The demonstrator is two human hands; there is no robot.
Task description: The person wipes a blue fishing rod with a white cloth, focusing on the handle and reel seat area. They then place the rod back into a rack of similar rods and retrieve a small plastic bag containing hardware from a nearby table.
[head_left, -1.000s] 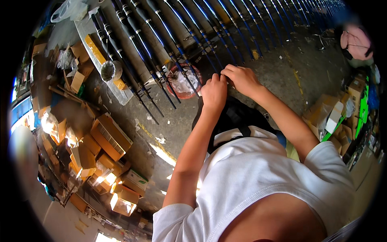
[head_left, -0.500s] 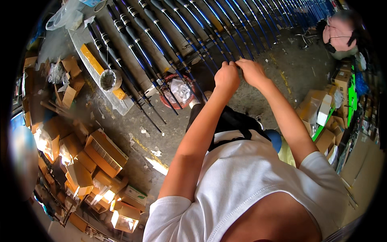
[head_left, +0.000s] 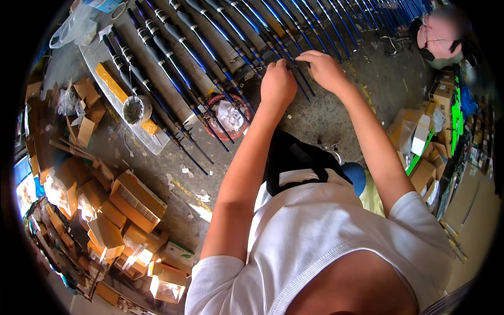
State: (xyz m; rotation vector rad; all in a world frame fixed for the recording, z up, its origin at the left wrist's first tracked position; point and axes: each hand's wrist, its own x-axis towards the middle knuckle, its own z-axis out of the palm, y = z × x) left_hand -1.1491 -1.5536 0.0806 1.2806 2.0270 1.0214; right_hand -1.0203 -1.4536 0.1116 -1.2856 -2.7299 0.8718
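A row of fishing rods point(head_left: 185, 21) with dark grips and blue shafts leans across the far side, their thin ends toward me. My left hand point(head_left: 279, 86) is closed in a fist at the thin ends of the middle rods; what its fingers hold is hidden. Just to its right, my right hand point(head_left: 325, 72) is apart from it, index finger stretched toward the left and nothing visible in it. Two thin blue rod ends show in the gap between my hands. Left of them, a round grey container point(head_left: 137, 109) hangs by a string over the leftmost rods.
Below the rods stands a red basket point(head_left: 211, 131) holding white plastic. Opened cardboard boxes point(head_left: 137, 199) are piled at the left, and more cartons point(head_left: 407, 131) stand at the right. A yellow-brown bar point(head_left: 111, 81) lies beside the leftmost rods. A person in pink point(head_left: 438, 39) is at the far right.
My hands have parted: the left moved left and slightly farther away, while the right moved up and stretched out its index finger. The view has shifted slightly.
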